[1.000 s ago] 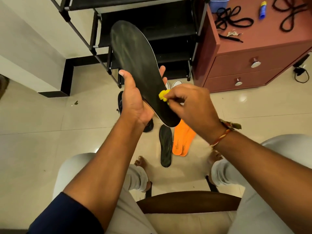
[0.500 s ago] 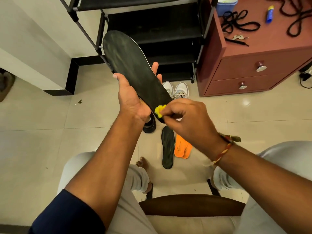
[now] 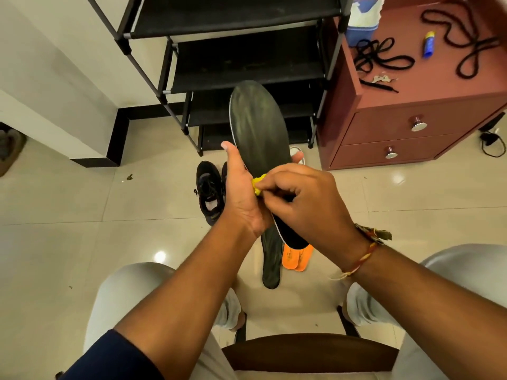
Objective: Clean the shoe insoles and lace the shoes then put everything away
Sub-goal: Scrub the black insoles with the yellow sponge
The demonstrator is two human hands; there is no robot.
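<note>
My left hand [image 3: 242, 193] grips a long black insole [image 3: 259, 133] at its middle, toe end pointing up and away. My right hand [image 3: 304, 200] pinches a small yellow cloth [image 3: 258, 184] against the insole's lower half, beside my left palm. On the floor below lie a second black insole [image 3: 271, 261] and a pair of orange insoles [image 3: 297, 257]. A black shoe [image 3: 209, 192] stands to the left; a white shoe [image 3: 294, 151] peeks out behind the held insole. Black laces [image 3: 382, 57] lie on the red cabinet top.
A black shoe rack [image 3: 241, 58] stands straight ahead. The red two-drawer cabinet [image 3: 411, 124] at right carries laces, a small blue-yellow tube [image 3: 428, 43] and a blue container [image 3: 360, 28]. I sit on a wooden chair [image 3: 307, 352]; a black cable [image 3: 491, 144] lies at far right.
The insole has swung from leaning left to nearly upright and sits lower. My right hand with the yellow cloth has moved left, close against my left palm.
</note>
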